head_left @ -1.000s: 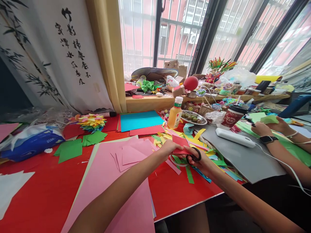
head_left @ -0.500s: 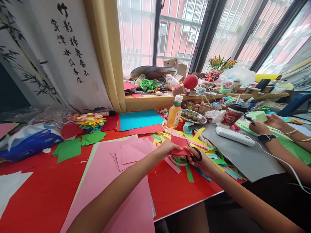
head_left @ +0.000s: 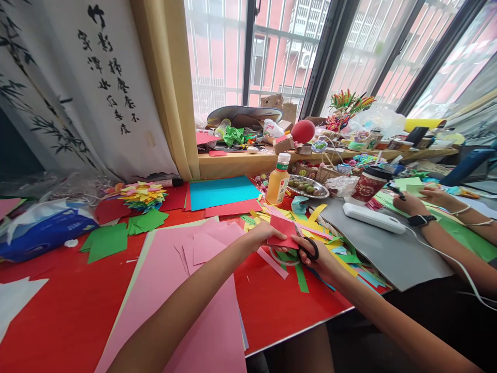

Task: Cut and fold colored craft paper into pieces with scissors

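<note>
My left hand (head_left: pixel 264 235) pinches a square piece of red paper (head_left: pixel 283 229) above the table. Black-handled scissors (head_left: pixel 309 248) sit in my right hand (head_left: pixel 319 259), whose thumb and fingertips also touch the paper's right edge. The blades lie along that edge, partly hidden by the paper and fingers. Beneath both hands, a roll of clear tape (head_left: pixel 286 261) lies among yellow, green, blue and pink paper strips (head_left: pixel 347 254). Large pink sheets (head_left: pixel 202 290) with smaller pink squares (head_left: pixel 209 247) on top lie under my left forearm.
A juice bottle (head_left: pixel 277 181) and a metal plate of green fruit (head_left: pixel 308 186) stand beyond my hands. Green squares (head_left: pixel 111 241) and a blue tissue pack (head_left: pixel 46 230) lie left. At right, a co-worker's hands (head_left: pixel 411 204) hold scissors and light green paper near a power strip (head_left: pixel 373 217).
The view has shifted slightly. My hands stay together with the red paper and scissors, and the paper is tilted a little differently.
</note>
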A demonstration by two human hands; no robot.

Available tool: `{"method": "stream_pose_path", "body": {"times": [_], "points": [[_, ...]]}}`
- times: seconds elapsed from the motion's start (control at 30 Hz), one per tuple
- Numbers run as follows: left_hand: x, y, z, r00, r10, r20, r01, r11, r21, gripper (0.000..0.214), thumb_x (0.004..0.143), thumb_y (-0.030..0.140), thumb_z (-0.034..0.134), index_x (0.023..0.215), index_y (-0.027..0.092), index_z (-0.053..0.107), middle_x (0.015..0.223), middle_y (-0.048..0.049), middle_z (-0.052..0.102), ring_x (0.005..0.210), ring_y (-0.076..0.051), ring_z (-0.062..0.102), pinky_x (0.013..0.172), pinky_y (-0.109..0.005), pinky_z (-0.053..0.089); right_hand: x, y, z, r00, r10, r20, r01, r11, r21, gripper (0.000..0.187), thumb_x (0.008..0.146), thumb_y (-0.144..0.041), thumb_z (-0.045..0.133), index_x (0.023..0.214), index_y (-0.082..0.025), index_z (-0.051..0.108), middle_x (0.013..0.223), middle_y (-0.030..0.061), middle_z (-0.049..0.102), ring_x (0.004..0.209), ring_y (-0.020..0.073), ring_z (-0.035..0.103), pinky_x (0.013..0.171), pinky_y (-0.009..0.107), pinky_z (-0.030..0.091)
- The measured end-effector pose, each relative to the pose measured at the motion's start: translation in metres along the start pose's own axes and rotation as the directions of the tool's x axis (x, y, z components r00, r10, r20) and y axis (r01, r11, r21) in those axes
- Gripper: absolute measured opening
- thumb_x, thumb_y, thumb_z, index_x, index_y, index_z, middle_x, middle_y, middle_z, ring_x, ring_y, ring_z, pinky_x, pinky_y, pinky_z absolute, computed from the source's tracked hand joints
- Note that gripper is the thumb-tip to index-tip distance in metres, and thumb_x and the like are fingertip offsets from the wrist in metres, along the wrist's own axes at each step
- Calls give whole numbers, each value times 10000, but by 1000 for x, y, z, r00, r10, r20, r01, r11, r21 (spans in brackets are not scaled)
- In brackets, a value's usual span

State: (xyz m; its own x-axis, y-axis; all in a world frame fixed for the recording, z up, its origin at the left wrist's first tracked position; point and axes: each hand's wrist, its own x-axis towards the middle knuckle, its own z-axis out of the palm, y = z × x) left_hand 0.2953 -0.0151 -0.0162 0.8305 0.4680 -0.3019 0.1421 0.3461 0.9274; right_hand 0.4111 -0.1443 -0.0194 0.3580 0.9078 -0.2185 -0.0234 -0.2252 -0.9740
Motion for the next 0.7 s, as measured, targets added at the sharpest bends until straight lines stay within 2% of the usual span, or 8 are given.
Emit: {"method": "stream_pose_path", "body": {"times": [0.1, 0.2, 0.3, 0.47, 0.53, 0.6, 0.7], "points": [[-3, 8, -11, 1000, -7, 2, 7, 999, 46, 284, 546, 126, 717, 797, 82, 590, 698, -78, 667, 565, -189, 643, 580, -297, 538, 2, 1, -3, 1000, 19, -6, -19, 1000, -21, 355, 684, -505, 589, 687, -166, 484, 489, -60, 398, 405, 51, 312, 388, 188, 150], [-12, 18, -22, 1000, 13, 24, -15, 996, 91, 355, 530, 163, 750, 841, 81, 600, 723, -94, 671, 592, -198, 651, 571, -291, 535, 2, -3, -6, 998, 43, 40, -41, 998, -45, 343, 704, -488, 583, 732, -148, 544, 477, -57, 401, 402, 48, 318, 388, 184, 147], [-29, 25, -32, 997, 59, 43, -64, 991, 120, 441, 539, 204, 759, 939, 102, 601, 807, -105, 678, 605, -185, 650, 578, -290, 530, -1, -11, -10, 984, 108, 140, -99, 993, -68, 352, 713, -494, 578, 756, -144, 581, 457, -53, 404, 385, 46, 310, 379, 190, 161], [-64, 30, -52, 995, 100, 11, -101, 978, 182, 366, 601, 271, 720, 902, 90, 617, 777, -107, 679, 598, -177, 642, 595, -291, 524, -4, -26, -20, 948, 213, 235, -184, 973, -136, 369, 711, -513, 560, 830, -164, 586, 447, -66, 376, 366, 44, 275, 353, 190, 155], [-77, 31, -59, 993, 121, 0, -118, 972, 202, 343, 618, 293, 707, 884, 94, 623, 770, -103, 676, 615, -181, 642, 628, -305, 524, -1, -34, -26, 935, 252, 249, -201, 956, -213, 344, 672, -495, 604, 783, -171, 579, 444, -55, 413, 351, 45, 294, 342, 187, 121], [-89, 30, -65, 989, 148, -12, -142, 970, 199, 337, 623, 303, 703, 882, 103, 623, 787, -98, 672, 628, -187, 643, 640, -317, 524, 4, -45, -33, 918, 302, 257, -211, 921, -328, 288, 617, -425, 674, 639, -163, 556, 422, -31, 458, 324, 46, 329, 331, 185, 102], [-104, 28, -71, 984, 175, -14, -169, 967, 192, 336, 637, 308, 695, 900, 114, 617, 802, -94, 668, 641, -195, 645, 636, -321, 522, 11, -66, -39, 897, 373, 237, -180, 798, -575, 267, 564, -307, 729, 498, -150, 523, 376, -5, 493, 286, 53, 383, 318, 180, 124]]}}
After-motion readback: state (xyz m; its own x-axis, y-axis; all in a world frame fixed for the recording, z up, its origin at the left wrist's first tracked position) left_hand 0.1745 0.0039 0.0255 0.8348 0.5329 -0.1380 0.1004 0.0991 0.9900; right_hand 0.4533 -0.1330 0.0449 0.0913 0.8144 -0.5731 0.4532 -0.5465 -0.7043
